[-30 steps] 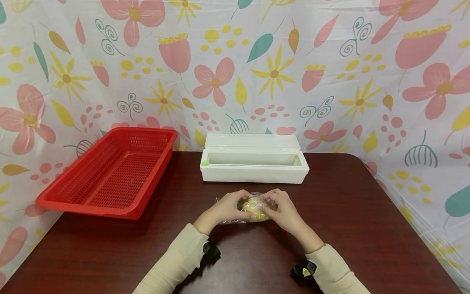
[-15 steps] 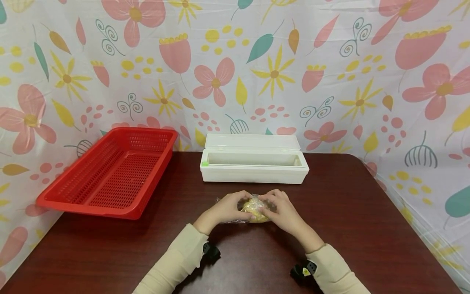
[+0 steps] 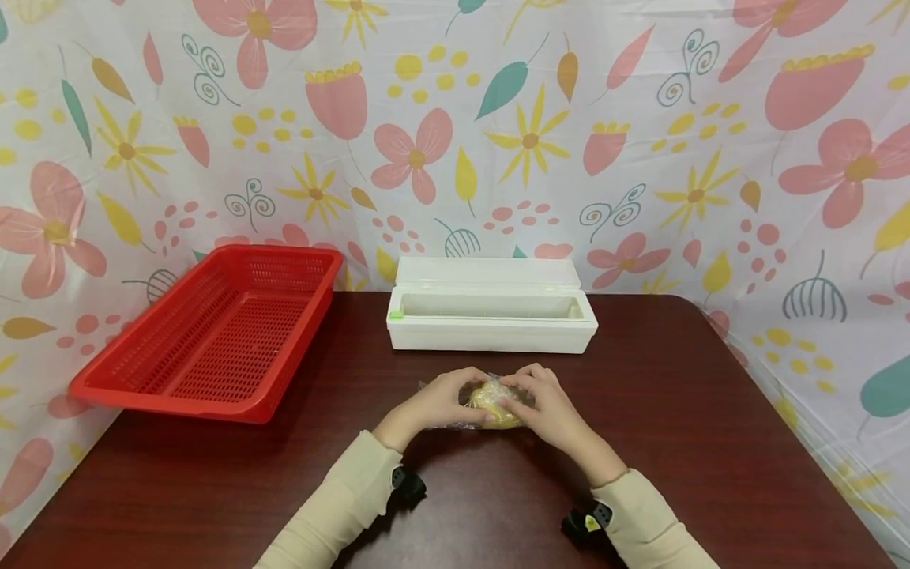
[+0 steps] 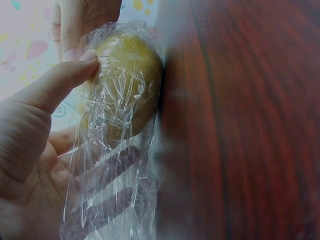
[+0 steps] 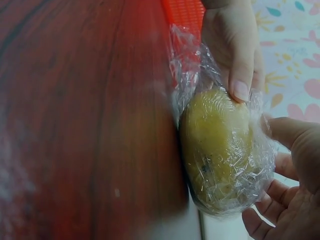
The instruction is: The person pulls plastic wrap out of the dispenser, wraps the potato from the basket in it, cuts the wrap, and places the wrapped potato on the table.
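A yellow potato [image 3: 494, 406] wrapped in clear cling film lies on the table between both hands. My left hand [image 3: 442, 401] holds its left side, thumb on the near upper part. In the left wrist view, loose cling film [image 4: 112, 190] trails from the potato [image 4: 134, 82] across the palm and fingers. My right hand [image 3: 550, 407] holds the other side, with thumb and fingers curved about it. Crumpled film and dark spots show on the potato [image 5: 215, 137] in the right wrist view. Some fingers are hidden behind it.
Behind the hands stands a long white box [image 3: 490, 338] with its lid [image 3: 489, 273] raised and a small green piece at its left corner. A red perforated basket [image 3: 181, 407] sits at the left. The dark wooden table [image 3: 711, 442] meets a flowered cloth behind.
Both hands stay on the wrapped potato in nearly the same place. Only slight movements of the fingers and film show.
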Tool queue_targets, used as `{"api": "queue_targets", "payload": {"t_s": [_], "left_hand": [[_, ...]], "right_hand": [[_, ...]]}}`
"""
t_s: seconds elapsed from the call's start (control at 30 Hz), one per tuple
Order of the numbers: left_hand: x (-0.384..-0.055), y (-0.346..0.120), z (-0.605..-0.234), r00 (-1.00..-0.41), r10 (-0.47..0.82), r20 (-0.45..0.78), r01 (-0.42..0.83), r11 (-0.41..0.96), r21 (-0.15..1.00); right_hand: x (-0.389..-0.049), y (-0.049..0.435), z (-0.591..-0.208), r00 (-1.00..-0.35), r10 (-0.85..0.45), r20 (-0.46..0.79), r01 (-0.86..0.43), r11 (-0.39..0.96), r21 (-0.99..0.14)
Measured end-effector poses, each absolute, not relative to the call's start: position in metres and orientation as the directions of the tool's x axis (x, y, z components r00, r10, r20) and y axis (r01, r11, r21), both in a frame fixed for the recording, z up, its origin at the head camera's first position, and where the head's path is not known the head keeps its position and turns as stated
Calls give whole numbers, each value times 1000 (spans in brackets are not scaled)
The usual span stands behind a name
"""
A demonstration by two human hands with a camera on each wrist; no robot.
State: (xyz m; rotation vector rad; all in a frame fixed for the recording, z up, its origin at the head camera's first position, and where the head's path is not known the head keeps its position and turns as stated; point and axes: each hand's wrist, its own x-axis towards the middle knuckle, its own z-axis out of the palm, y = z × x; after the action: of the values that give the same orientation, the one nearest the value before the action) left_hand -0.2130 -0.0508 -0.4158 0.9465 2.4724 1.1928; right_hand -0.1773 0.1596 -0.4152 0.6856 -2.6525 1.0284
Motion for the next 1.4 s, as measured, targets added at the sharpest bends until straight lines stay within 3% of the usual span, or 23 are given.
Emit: {"api": "queue_targets", "payload": {"t_s": [1.0, 1.4], "left_hand": [[-219, -55, -415, -759, 650, 36, 450, 484, 750], [-229, -76, -410, -837, 547, -5, 368, 568, 736]], "right_hand": [[-180, 163, -411, -872, -382, 305, -488, 636, -598], [-180, 166, -411, -883, -371, 288, -467, 634, -617]]}}
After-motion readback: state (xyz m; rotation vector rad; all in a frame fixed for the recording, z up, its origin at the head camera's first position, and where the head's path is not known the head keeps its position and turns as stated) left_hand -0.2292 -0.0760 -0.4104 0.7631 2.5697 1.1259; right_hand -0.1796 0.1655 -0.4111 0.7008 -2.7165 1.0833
